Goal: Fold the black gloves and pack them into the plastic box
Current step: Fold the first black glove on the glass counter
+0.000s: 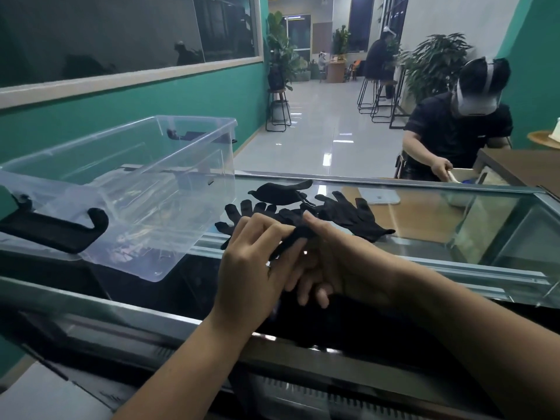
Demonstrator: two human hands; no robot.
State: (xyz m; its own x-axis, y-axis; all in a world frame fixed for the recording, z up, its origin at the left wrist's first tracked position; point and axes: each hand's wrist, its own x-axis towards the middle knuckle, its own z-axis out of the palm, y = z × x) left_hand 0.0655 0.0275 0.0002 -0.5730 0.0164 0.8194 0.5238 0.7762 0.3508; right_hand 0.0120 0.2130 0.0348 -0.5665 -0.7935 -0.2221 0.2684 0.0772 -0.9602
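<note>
No writing can be read. The clear box [127, 189] sits at the bench's [454, 225] left end, nothing clearly inside. Left hand [257, 262] and right hand [339, 262] pinch one glove [292, 237]. More gloves [354, 216] lie mid-bench.

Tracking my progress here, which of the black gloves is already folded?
The far glove, a compact bundle by the plastic box. The others lie spread with fingers out, one in both hands.

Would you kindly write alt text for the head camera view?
Two bare hands, left hand and right hand, pinch a black fabric glove over a glass-topped counter. More black gloves lie beyond; a clear plastic box stands left.
</note>
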